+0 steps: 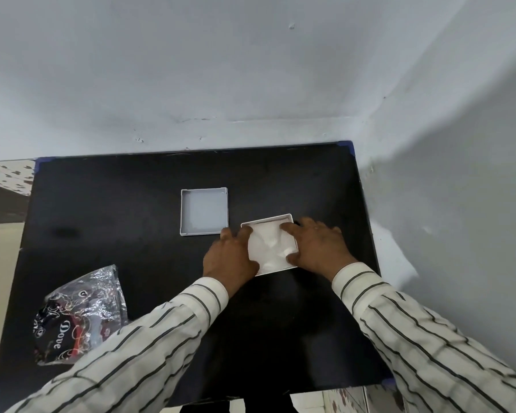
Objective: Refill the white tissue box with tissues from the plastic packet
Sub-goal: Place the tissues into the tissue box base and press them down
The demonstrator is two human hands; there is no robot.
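Observation:
The white tissue box (291, 218) sits open on the black table, right of centre, with white tissues (268, 242) lying inside it. My left hand (230, 256) rests on the box's left side, fingers spread onto the tissues. My right hand (316, 247) lies over the box's right side, fingertips pressing on the tissues. The box's white lid (204, 211) lies upturned and empty just behind and to the left. The plastic packet (81, 314), crinkled and clear with dark print, sits at the table's near left.
The black table (131, 204) stands in a corner, with a pale wall behind it and another on the right. Its left edge borders patterned floor tiles (6, 174).

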